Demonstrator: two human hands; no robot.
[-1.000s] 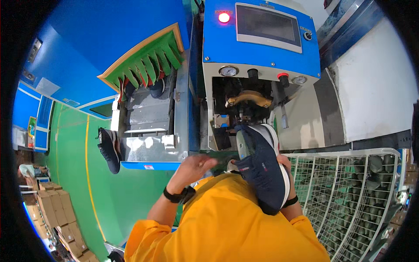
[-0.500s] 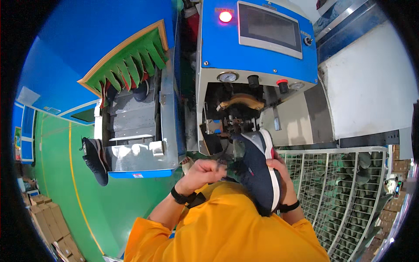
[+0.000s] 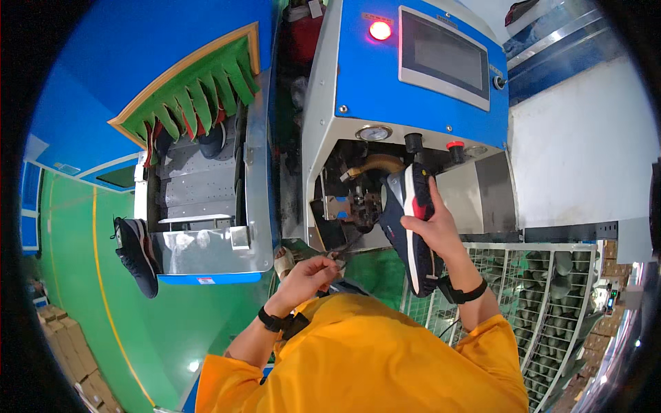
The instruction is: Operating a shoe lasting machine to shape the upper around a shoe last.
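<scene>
My right hand grips a dark navy sneaker with a white midsole and a red patch by the heel. The sneaker is tilted up on its side, with its dark outsole toward my palm, in front of the machine's open bay. Lower and to the left, my left hand is held before my body, apart from the shoe. Its fingers are curled together; whether something small is pinched in them cannot be made out. Inside the bay are a curved tan pad and metal clamp parts, partly hidden by the sneaker.
The blue machine has a dark screen and a lit red lamp. To the left, a conveyor carries shoes under a green strip curtain. Another navy sneaker rests against its left end. A wire rack of grey-green shoe lasts stands at right.
My right hand has lifted the sneaker up and forward toward the machine, turning its sole outward. My left hand has come away from the shoe and sits slightly lower.
</scene>
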